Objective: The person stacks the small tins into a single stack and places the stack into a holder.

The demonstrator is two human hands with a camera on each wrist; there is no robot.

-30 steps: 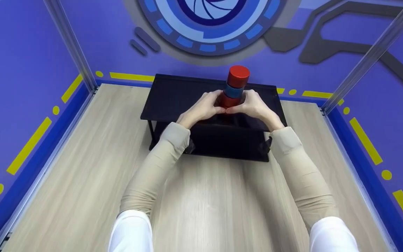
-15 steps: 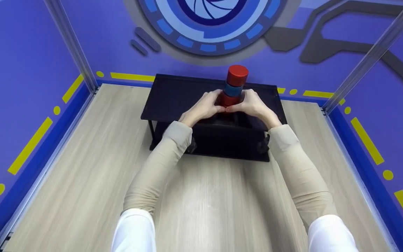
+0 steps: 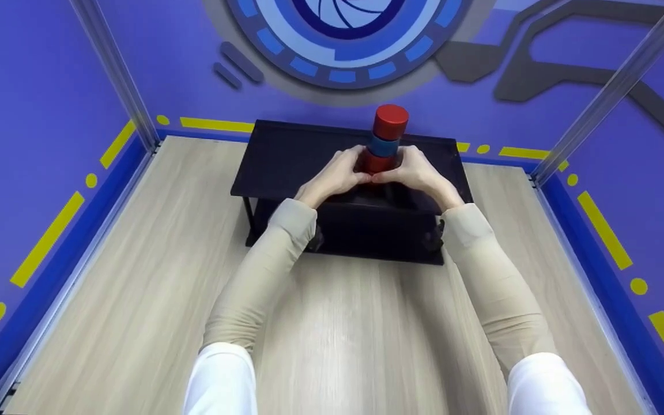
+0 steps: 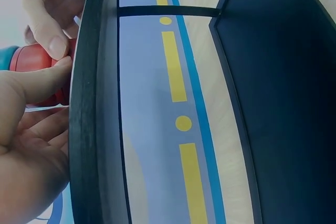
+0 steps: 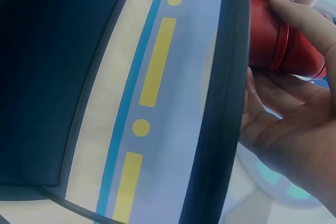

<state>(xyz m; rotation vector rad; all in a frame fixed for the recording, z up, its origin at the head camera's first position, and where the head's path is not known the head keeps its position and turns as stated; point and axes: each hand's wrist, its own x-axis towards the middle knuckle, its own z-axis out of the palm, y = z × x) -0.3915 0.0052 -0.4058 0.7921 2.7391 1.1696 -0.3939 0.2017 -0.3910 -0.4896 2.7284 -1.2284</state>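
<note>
A stack of red and blue cylinders stands on the black shelf's top board [image 3: 303, 150]. At its top is a red cylinder [image 3: 391, 122], above a blue cylinder [image 3: 383, 146]. Below the blue one, a red cylinder [image 3: 378, 163] shows between the hands; more red lies lower, mostly covered. My left hand [image 3: 340, 173] holds the lower red part from the left. From the right, my right hand [image 3: 415, 170] grips the same part. Both thumbs meet in front. In the wrist views, red cylinders [image 4: 34, 59] [image 5: 268, 35] sit between the fingers, beside the board's edge.
Under the top board lies the shelf's lower black board [image 3: 375, 236]. The shelf rests on a pale wooden floor [image 3: 332, 328]. Blue-purple walls with yellow markings enclose three sides, and a metal post [image 3: 116, 75] stands at the back left corner.
Top of the stack has shifted very slightly left. Both forearms have shifted a little. The hands keep their places around the lower red part.
</note>
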